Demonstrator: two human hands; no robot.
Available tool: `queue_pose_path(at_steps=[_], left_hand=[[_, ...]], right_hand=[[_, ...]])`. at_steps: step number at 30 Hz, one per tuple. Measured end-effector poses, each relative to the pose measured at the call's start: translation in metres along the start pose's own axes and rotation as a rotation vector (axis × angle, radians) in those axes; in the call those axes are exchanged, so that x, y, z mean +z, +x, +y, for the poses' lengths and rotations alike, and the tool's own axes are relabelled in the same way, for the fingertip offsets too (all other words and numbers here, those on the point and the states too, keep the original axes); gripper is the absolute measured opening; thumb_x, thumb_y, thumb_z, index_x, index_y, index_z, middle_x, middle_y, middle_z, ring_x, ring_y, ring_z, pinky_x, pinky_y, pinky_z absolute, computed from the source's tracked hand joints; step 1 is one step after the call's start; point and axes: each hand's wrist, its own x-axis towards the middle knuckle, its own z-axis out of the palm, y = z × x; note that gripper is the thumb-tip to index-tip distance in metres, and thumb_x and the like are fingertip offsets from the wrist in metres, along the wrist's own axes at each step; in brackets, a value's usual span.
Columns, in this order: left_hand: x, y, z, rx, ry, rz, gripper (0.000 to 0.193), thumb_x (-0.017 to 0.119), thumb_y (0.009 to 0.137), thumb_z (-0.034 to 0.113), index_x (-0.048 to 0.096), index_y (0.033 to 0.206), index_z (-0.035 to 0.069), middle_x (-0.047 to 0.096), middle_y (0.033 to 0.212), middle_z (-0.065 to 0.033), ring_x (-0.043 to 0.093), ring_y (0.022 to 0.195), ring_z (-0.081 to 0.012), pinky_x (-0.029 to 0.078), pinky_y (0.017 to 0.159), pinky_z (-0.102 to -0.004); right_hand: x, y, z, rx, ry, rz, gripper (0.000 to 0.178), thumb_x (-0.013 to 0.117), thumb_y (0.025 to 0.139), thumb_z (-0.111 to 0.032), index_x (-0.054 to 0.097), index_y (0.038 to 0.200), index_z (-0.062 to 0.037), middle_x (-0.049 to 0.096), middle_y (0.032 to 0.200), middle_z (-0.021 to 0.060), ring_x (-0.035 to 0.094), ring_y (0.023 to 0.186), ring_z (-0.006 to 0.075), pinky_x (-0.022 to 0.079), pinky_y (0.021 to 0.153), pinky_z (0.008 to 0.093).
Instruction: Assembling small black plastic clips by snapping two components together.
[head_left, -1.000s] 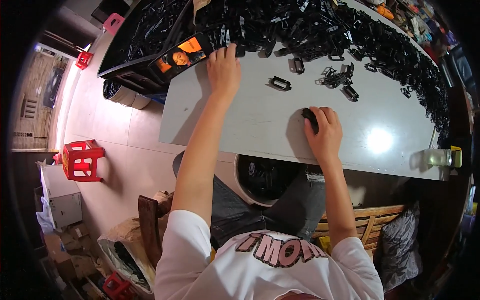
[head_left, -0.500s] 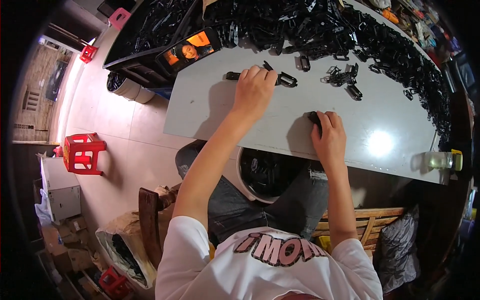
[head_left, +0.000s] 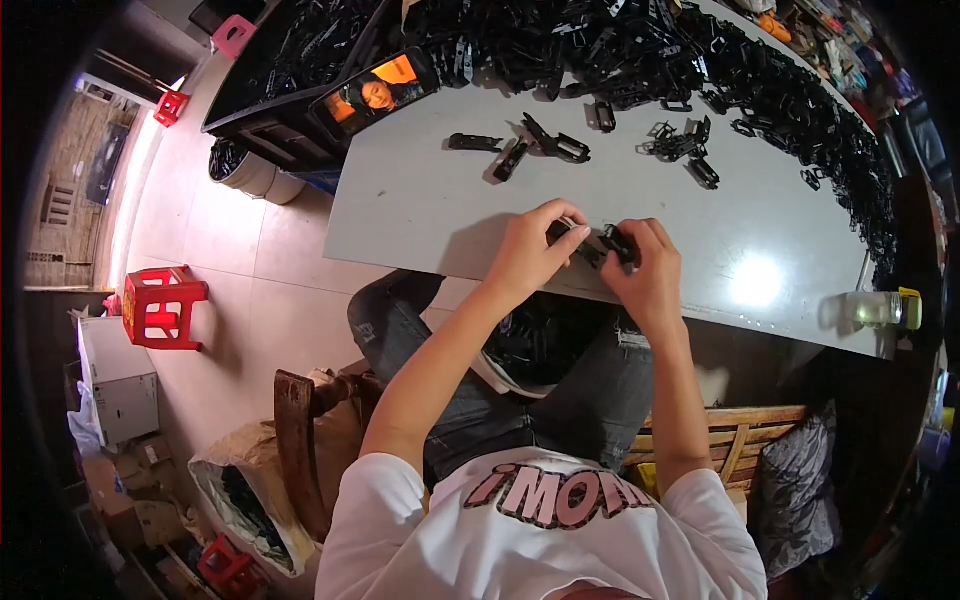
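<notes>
Close to the table's near edge, my left hand (head_left: 540, 248) pinches a small black part (head_left: 563, 232) between thumb and fingers. My right hand (head_left: 648, 268) is closed on another small black part (head_left: 613, 243), just beside the first. The two parts are close together; whether they touch I cannot tell. Beyond my left hand lie several loose black pieces: a flat bar (head_left: 474, 143), a short piece (head_left: 511, 160) and an open rectangular frame (head_left: 569, 147). A small cluster of black parts (head_left: 682, 142) lies past my right hand.
A large heap of black parts (head_left: 620, 50) covers the far side of the grey table (head_left: 400, 215). A phone (head_left: 378, 95) leans at the far left by a black crate (head_left: 270, 130). A jar (head_left: 878, 309) stands at the right edge. Below the table, a tub (head_left: 490, 372) sits between my legs.
My left hand has come back from the loose pieces toward the near edge, bringing a black part next to my right hand. My right hand has turned slightly, still holding its part.
</notes>
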Motion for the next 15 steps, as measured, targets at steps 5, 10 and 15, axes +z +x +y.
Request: queue_pose_path(at_steps=[5,10,15], left_hand=[[0.010,0.000,-0.014,0.135,0.048,0.063,0.014,0.057,0.091,0.013,0.060,0.095,0.000,0.058,0.067,-0.0057,0.055,0.057,-0.0095,0.043,0.054,-0.0262],[0.010,-0.002,-0.007,0.023,0.026,0.073,0.018,0.054,0.094,0.015,0.062,0.097,-0.001,0.063,0.075,-0.0040,0.058,0.064,-0.0084,0.048,0.060,-0.0258],[0.010,-0.002,-0.009,0.014,0.094,0.043,0.017,0.055,0.093,0.012,0.062,0.101,-0.001,0.067,0.082,-0.0071,0.061,0.066,-0.0102,0.049,0.061,-0.0259]], right_hand=[[0.005,0.002,-0.012,-0.053,0.031,-0.040,0.028,0.065,0.068,0.002,0.060,0.095,0.0010,0.057,0.087,0.0126,0.059,0.075,0.0274,0.048,0.066,0.0334],[0.002,0.001,-0.009,-0.116,-0.055,-0.078,0.031,0.066,0.066,0.001,0.061,0.097,0.0007,0.057,0.089,0.0128,0.059,0.078,0.0305,0.049,0.069,0.0373],[0.000,0.002,-0.015,-0.174,-0.180,-0.131,0.033,0.066,0.066,0.003,0.061,0.099,0.0007,0.057,0.090,0.0128,0.058,0.080,0.0308,0.049,0.070,0.0367]])
